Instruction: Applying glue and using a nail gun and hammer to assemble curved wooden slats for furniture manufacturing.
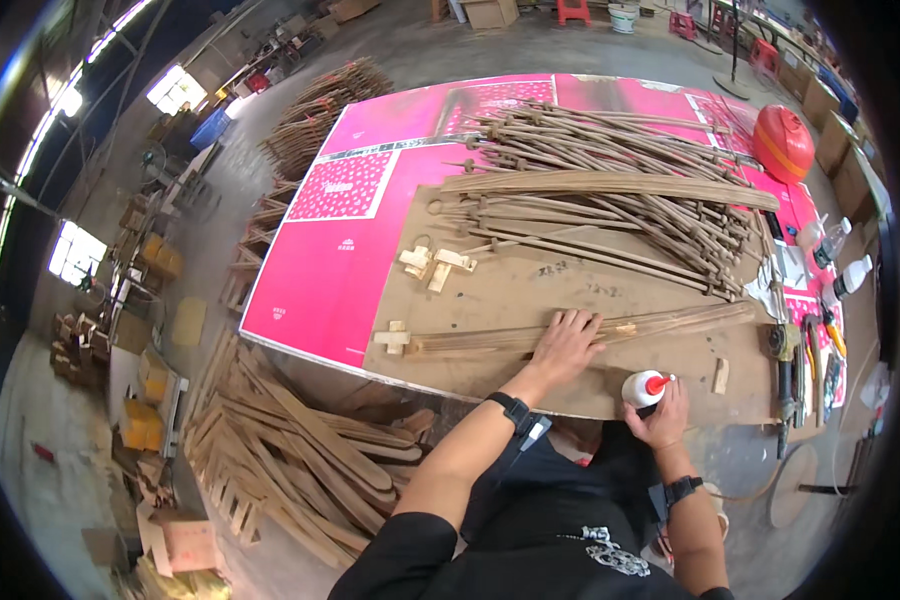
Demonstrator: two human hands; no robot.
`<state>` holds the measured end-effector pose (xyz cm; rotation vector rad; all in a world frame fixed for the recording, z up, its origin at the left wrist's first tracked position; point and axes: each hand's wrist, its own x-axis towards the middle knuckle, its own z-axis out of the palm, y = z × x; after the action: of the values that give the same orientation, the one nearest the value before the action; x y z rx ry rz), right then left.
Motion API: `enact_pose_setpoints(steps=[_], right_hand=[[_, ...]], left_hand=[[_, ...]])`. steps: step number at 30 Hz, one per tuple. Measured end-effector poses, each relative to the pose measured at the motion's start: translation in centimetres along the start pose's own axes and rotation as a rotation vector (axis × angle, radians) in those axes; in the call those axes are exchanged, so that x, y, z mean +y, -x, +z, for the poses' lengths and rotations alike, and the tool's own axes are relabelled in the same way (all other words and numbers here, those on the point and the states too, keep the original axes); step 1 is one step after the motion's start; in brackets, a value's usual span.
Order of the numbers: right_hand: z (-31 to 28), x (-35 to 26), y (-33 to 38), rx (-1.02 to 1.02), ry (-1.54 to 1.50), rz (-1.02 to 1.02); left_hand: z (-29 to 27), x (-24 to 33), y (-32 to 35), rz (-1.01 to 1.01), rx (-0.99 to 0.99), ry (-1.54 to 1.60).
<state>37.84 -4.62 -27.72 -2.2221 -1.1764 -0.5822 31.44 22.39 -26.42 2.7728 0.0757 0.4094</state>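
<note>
My left hand (pixel 567 345) lies with its fingers stretched over long brown wooden slats (pixel 470 341) near the table's front edge. My right hand (pixel 663 412) is wrapped round a white squeeze bottle (pixel 640 389) with a red nozzle cap, which looks like a glue bottle. The bottle is by the front edge, its cap pointing right. A pale cross-shaped wooden block (pixel 392 337) sits at the slats' left end. Further back are more pale blocks (pixel 438 266). To the right of the bottle lies a small wooden piece (pixel 720 376).
Behind the slats, a heap of thin wooden rods (pixel 610 170) covers the table's back, with a wide curved board (pixel 610 186) across it. Hand tools (pixel 785 372) and clear bottles (pixel 832 243) line the right edge. Curved wooden parts (pixel 300 430) are piled at lower left.
</note>
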Motion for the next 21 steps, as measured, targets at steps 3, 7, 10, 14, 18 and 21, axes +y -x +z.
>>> enact_pose_setpoints(steps=[3,7,10,14,18,21], right_hand=[[0.2,0.2,0.3,0.013,0.022,-0.014],[0.0,0.2,0.3,0.005,0.011,0.023],[-0.3,0.1,0.1,0.003,0.043,0.022],[-0.3,-0.1,-0.2,-0.015,0.02,0.024],[-0.2,-0.1,-0.2,-0.001,0.012,0.025],[-0.3,0.0,-0.2,0.0,0.003,0.023]], left_hand=[[0.1,-0.5,-0.3,0.023,0.009,0.016],[0.0,-1.4,-0.5,0.063,0.035,0.017],[0.0,-1.5,-0.2,0.068,0.057,0.012],[0.0,-0.9,0.5,0.046,0.014,-0.004],[-0.2,-0.4,0.8,0.061,0.041,-0.007],[-0.5,-0.3,0.8,0.049,0.045,0.006]])
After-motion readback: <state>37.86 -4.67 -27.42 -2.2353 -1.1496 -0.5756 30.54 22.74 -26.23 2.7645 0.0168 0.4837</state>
